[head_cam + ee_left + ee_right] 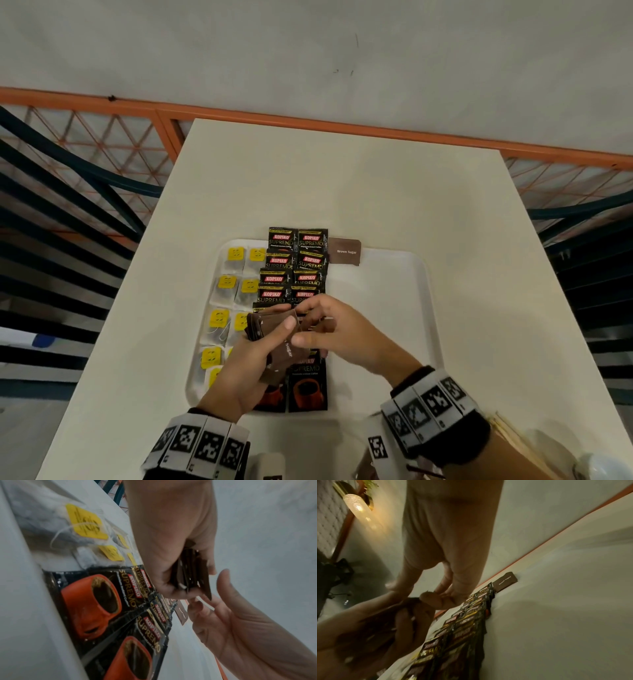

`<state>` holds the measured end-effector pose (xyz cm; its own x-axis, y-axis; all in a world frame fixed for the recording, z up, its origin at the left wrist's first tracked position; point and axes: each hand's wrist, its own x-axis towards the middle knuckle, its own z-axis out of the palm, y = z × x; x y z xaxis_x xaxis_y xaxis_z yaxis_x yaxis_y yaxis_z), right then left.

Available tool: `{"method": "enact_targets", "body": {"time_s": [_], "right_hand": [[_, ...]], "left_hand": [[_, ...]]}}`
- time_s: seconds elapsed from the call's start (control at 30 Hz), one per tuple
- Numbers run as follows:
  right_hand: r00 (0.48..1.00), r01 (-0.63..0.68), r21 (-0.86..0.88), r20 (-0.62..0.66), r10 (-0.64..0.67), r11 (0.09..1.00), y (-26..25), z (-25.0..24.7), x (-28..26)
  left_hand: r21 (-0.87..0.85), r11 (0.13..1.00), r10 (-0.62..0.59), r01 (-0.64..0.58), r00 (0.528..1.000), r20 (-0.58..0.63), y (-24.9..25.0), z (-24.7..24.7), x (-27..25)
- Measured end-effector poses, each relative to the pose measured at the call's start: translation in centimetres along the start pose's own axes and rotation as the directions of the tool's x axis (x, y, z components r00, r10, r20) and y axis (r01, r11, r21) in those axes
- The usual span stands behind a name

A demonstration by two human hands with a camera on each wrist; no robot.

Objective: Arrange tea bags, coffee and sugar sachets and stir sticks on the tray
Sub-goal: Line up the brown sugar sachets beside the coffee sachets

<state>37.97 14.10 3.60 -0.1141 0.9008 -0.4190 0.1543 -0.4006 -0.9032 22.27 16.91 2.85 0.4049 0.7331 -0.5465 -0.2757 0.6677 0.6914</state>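
Observation:
A white tray (394, 308) holds two columns of yellow-tagged tea bags (226, 283) on its left. Beside them lie two columns of black coffee sachets (296, 260). One brown sugar sachet (344, 251) lies at the tray's far edge, right of the coffee. Above the tray's near half my left hand (270, 334) grips a stack of brown sugar sachets (286, 353), thumb on top. My right hand (308, 325) pinches a single brown sachet (323, 325) at the stack's right edge. The left wrist view shows the stack (190, 572) edge-on, the right hand's fingers (197, 607) below it.
The tray's right half is bare. Pale wooden sticks (510, 435) lie on the white table (342, 188) at the near right, by a white cup (596, 462). An orange mesh railing (102, 144) runs behind the table, with dark chair slats on both sides.

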Motion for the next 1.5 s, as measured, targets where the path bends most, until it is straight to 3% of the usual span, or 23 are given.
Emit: {"method": "enact_targets", "body": {"time_s": [0.23, 0.43, 0.63, 0.73, 0.93, 1.2, 1.4, 1.5], "right_hand": [[0.997, 0.005, 0.143, -0.077, 0.006, 0.99, 0.6, 0.8, -0.3], [0.993, -0.015, 0.102, -0.115, 0.027, 0.995, 0.8, 0.3, -0.7], [1.0, 0.018, 0.017, 0.009, -0.018, 1.0, 0.3, -0.8, -1.4], [0.997, 0.03, -0.031, -0.074, -0.032, 0.999, 0.5, -1.1, -1.3], [0.981, 0.031, 0.166, -0.194, 0.002, 0.986, 1.0, -1.0, -1.7], [0.994, -0.046, 0.262, -0.084, 0.071, 0.964, 1.7, -0.7, -1.9], [0.997, -0.074, -0.173, 0.013, 0.078, 0.982, 0.5, -2.2, -2.2], [0.999, -0.022, -0.079, -0.034, 0.019, 0.997, 0.7, -2.4, -1.8]], "left_hand": [[0.003, 1.0, -0.005, 0.005, 0.998, 0.064, 0.0, -0.5, -0.7], [0.058, 0.998, 0.035, -0.036, 0.999, 0.023, -0.3, -0.9, -0.5], [0.199, 0.979, 0.034, -0.036, 0.999, 0.013, -0.4, -0.2, -0.4], [0.171, 0.984, 0.035, -0.038, 0.999, 0.025, -0.5, 0.0, -0.4], [0.149, 0.985, 0.077, -0.083, 0.996, 0.043, -0.9, 0.8, -0.6], [0.152, 0.98, 0.135, -0.127, 0.99, -0.04, -1.0, 0.6, -0.2], [0.31, 0.938, 0.146, -0.157, 0.988, 0.058, -0.3, -0.4, 0.0], [0.349, 0.92, 0.158, -0.177, 0.984, 0.082, -0.5, -0.3, -0.1]]}}
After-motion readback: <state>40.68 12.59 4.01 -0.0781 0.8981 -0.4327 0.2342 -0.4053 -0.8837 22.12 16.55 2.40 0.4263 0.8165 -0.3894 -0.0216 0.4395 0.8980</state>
